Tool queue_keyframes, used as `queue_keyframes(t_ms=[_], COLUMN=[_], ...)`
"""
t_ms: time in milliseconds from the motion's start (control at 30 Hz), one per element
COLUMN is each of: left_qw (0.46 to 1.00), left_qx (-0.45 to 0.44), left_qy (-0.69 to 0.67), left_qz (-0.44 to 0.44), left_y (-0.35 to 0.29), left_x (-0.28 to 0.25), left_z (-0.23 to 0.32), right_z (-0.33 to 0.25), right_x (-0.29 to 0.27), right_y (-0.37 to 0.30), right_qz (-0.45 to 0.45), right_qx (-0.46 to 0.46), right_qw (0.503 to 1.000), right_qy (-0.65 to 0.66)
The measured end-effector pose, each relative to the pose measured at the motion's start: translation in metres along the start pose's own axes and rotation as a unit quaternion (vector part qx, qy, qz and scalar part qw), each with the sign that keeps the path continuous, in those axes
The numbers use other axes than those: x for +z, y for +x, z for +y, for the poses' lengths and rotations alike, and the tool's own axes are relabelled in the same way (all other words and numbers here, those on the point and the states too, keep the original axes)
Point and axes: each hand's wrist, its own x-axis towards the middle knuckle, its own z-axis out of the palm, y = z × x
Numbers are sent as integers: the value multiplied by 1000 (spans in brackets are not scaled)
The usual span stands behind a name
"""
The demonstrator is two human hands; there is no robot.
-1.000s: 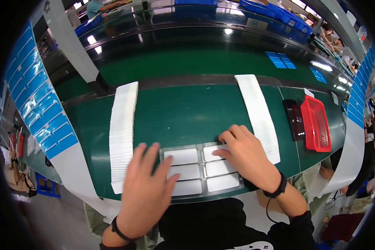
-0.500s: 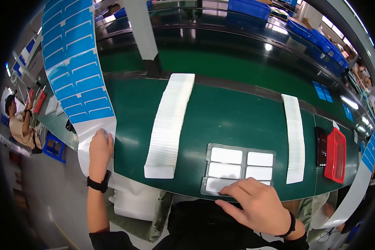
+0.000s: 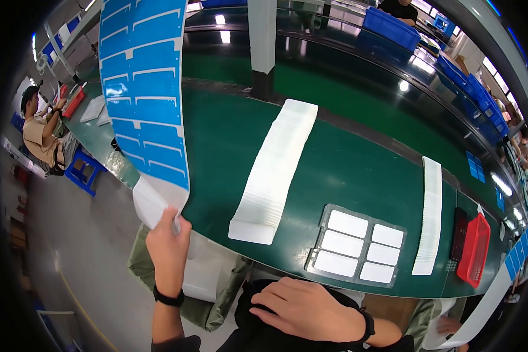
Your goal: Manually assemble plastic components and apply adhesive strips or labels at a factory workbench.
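My left hand (image 3: 169, 252) is closed on the crumpled white lower end of a long backing strip (image 3: 152, 196). Above it, the strip rises toward the top left, covered with blue label sheets (image 3: 149, 94) marked by pale cut lines. My right hand (image 3: 302, 308) is in front of my body, off the table edge, its fingers loosely stretched and holding nothing. Past it on the table lies a clear tray (image 3: 364, 252) with white rectangular pieces in two columns. A long fanned row of white cards (image 3: 276, 170) stretches between the strip and the tray.
Right of the tray are a narrower row of white cards (image 3: 430, 217), a dark box (image 3: 458, 234) and a red basket (image 3: 474, 249). A grey post (image 3: 263, 35) stands behind the green table (image 3: 358, 176). Another person (image 3: 44, 129) sits far left near a blue stool (image 3: 85, 167).
My right hand has left the tray and drawn back toward my body. My left hand has pulled the strip's white end nearer, past the table edge. The whole view has shifted.
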Motion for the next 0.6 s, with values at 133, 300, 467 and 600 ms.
queue_keyframes(t_ms=[133, 300, 467, 600], left_qw=[997, 989, 957, 944], left_qx=[-63, -115, -87, -16], left_qy=[36, 83, 217, 184], left_qz=[-35, -38, -172, -273], left_y=[-47, -74, -92, -115], left_x=[-30, -28, 42, 125], left_z=[-6, -13, -59, -123], right_z=[14, 26, 42, 49], right_x=[34, 58, 91, 106], right_y=[-4, 4, 3, -7], right_qz=[-40, -108, -149, -189], right_qx=[-18, -52, -82, -82], right_qw=[999, 993, 985, 978], right_qy=[8, -10, -44, -22])
